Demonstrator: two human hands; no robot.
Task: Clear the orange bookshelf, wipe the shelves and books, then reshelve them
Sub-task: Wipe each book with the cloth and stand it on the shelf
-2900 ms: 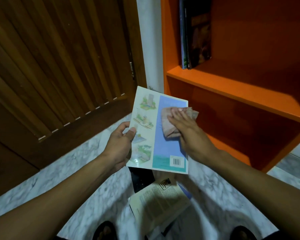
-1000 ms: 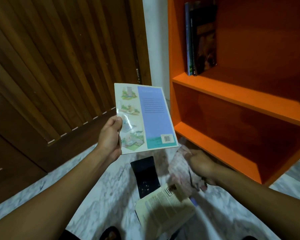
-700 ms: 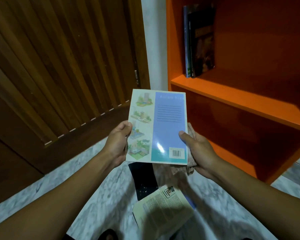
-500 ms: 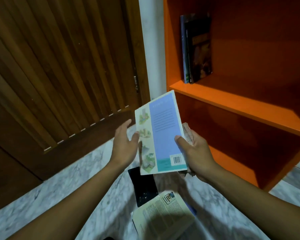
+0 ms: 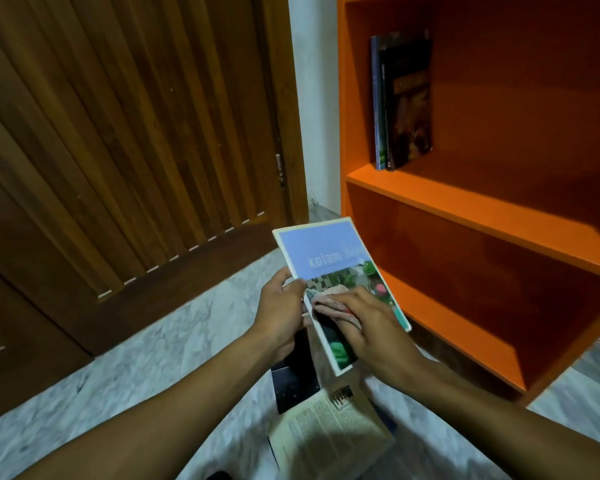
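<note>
A thin blue book (image 5: pixel 329 252) with a garden photo on its front cover is held face up in front of me. My left hand (image 5: pixel 281 308) grips its left edge. My right hand (image 5: pixel 368 322) lies on the cover and presses a pinkish cloth (image 5: pixel 326 301) flat under its fingers. The orange bookshelf (image 5: pixel 482 211) stands to the right. Two dark books (image 5: pixel 404 102) stand upright at the left end of its upper shelf. The lower shelf holds nothing that I can see.
More books lie on the marble floor below my hands: a black one (image 5: pixel 293 379) and a pale one (image 5: pixel 329 431) with printed text on its back. A brown wooden door (image 5: pixel 125 133) fills the left. A white wall strip (image 5: pixel 314 98) separates door and shelf.
The book was turned over from back cover to front cover. My right hand came from under the book with the cloth and now presses it on the front cover.
</note>
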